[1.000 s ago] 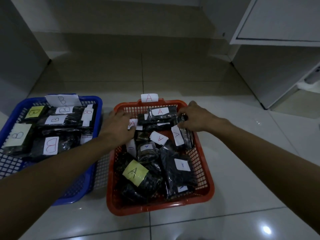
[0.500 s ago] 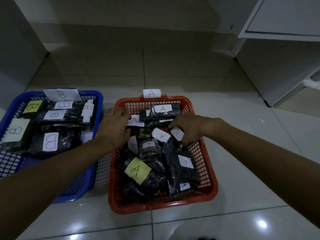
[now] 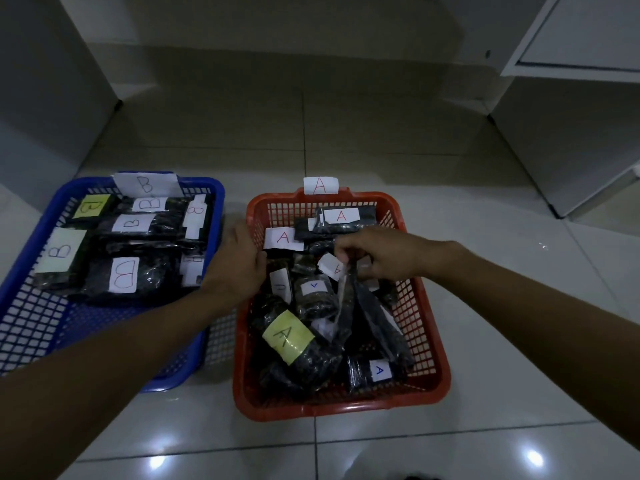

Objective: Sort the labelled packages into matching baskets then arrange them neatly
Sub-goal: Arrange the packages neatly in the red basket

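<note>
Lifted since before, black package (image 3: pixel 360 299) hangs pinched under right hand (image 3: pixel 377 252) fingers (image 3: pixel 343 249).

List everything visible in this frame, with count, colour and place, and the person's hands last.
Blue basket: one, left on the floor, tagged B.
Red basket: one, right of it, tagged A.
B packages: several, black, in the blue basket.
A packages: several, black, in the red basket.
Lifted package: one, black, over the red basket.
Cabinets: white, right.
Left hand: on the red basket's left rim.
Right hand: pinches the lifted package's top.
</note>
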`<state>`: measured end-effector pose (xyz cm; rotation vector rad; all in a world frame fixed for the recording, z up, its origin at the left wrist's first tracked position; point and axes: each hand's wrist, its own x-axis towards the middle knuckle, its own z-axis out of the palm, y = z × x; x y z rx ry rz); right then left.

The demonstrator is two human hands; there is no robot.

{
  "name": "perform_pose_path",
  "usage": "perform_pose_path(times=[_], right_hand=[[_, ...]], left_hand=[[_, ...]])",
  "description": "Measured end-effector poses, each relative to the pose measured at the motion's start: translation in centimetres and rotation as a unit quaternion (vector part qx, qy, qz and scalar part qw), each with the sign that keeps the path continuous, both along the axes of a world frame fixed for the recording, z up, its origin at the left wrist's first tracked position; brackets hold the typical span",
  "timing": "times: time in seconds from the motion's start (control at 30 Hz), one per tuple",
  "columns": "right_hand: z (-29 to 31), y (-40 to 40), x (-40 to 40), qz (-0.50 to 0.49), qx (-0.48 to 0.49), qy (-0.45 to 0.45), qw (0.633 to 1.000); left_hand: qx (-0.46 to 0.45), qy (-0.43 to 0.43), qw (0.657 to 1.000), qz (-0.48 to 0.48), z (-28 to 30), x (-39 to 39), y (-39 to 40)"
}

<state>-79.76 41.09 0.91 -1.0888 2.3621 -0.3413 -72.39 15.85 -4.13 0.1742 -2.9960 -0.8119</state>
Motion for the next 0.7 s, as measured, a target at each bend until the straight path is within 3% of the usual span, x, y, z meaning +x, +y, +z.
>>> perform_pose_path(times=[0.1,0.2,0.37,0.5,0.7], right_hand=[[0.4,0.4,-0.6,-0.052,-0.038,0.016,0.998],[0.2,0.7,-0.7,-0.12,-0.049,0.025,0.991],[-0.8,0.8,-0.7,-0.222,-0.051,-0.049,0.972],[-0.3,0.9,-1.3,-0.334,-0.107,-0.114,0.929],[0.2,-0.5,-1.9,-0.415,-0.204,-0.183,0.868]], left_hand=[[0.039,-0.059,0.997,0.01,0.3,-0.2,-0.4],[0.04,-0.061,0.997,-0.004,0.7,-0.2,-0.4],[0.078,-0.092,0.992,0.024,1.1,-0.8,-0.9],[0.098,-0.097,0.989,0.045,1.6,-1.3,-1.5],[0.097,-0.129,0.986,0.028,2.2,-1.1,-1.4]])
